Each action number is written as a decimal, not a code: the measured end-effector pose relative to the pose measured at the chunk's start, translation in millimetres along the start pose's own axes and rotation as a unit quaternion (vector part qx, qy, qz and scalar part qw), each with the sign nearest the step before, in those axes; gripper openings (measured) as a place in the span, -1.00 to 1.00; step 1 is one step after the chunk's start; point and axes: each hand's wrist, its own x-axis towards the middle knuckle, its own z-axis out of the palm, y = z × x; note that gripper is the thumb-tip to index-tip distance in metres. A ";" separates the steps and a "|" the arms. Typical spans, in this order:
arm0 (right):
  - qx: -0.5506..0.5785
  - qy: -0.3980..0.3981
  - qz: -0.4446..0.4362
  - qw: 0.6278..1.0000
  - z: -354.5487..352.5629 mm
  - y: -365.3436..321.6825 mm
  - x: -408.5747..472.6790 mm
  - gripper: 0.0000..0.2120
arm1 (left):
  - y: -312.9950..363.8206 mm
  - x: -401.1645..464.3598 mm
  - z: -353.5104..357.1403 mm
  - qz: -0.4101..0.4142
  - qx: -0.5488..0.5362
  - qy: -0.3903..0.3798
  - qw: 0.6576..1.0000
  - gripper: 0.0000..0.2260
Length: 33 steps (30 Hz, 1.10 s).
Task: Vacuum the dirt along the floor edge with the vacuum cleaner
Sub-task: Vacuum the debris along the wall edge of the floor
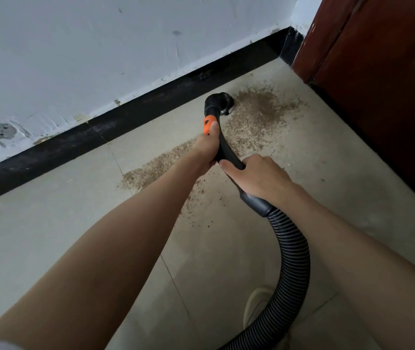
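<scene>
— Head view: where is the vacuum nozzle (220, 103) now?
— On the floor (49, 236), at the near edge of the dirt (259, 104), close to the black baseboard (125, 122).
— And the hands?
— Both grasp the rigid black handle tube (228, 150): left hand (207, 151) high, thumb by the orange button (208, 124); right hand (259, 178) lower, near the cuff.
— How will it handle?
— I judge the tube stiff and light, the ribbed hose (292, 261) soft and dragging; hold the tube, not the hose.
— Count?
— One nozzle, one hose, two hands, two dirt patches.
</scene>
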 end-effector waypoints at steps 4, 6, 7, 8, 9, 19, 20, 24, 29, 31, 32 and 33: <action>0.011 -0.011 -0.011 1.000 5.6 -8.4 0.3 -0.44 | -2.9 -2.1 -13.8 -0.010 0.003 0.011 1.000 -0.57; -0.005 -0.024 -0.026 0.999 12.5 -19.8 -2.0 -0.44 | -8.8 -7.5 -29.1 -0.011 -0.014 0.032 0.999 -0.57; -0.017 -0.033 -0.036 0.999 16.5 -26.8 -4.0 -0.44 | -13.4 -11.7 -38.2 -0.012 -0.027 0.046 0.998 -0.58; -0.030 -0.044 -0.049 0.997 21.4 -34.3 -7.2 -0.44 | -20.0 -17.3 -48.4 -0.017 -0.039 0.062 0.997 -0.59; -0.045 -0.054 -0.063 0.996 26.6 -41.4 -11.3 -0.43 | -27.4 -24.4 -58.6 -0.024 -0.050 0.078 0.995 -0.58; -0.155 -0.115 -0.175 0.965 80.1 -106.4 -60.9 -0.40 | -91.4 -106.8 -146.7 -0.058 -0.208 0.171 0.961 -0.42; -0.161 -0.115 -0.182 0.963 83.8 -110.4 -66.9 -0.42 | -95.5 -115.0 -151.7 -0.058 -0.220 0.174 0.958 -0.42; -0.172 -0.107 -0.214 0.956 97.1 -123.7 -89.1 -0.44 | -108.4 -142.3 -169.7 -0.045 -0.243 0.195 0.949 -0.45; -0.186 -0.140 -0.214 0.949 107.0 -127.8 -105.7 -0.44 | -126.1 -165.3 -175.3 -0.065 -0.264 0.177 0.946 -0.51; -0.182 -0.161 -0.206 0.948 106.9 -125.9 -111.4 -0.42 | -129.9 -171.5 -172.1 -0.076 -0.269 0.175 0.944 -0.49; -0.174 -0.165 -0.203 0.949 106.3 -125.0 -113.7 -0.41 | -130.2 -173.2 -171.0 -0.074 -0.266 0.172 0.946 -0.49; -0.165 -0.166 -0.201 0.951 105.2 -124.1 -115.2 -0.41 | -129.4 -173.9 -169.7 -0.070 -0.264 0.167 0.947 -0.49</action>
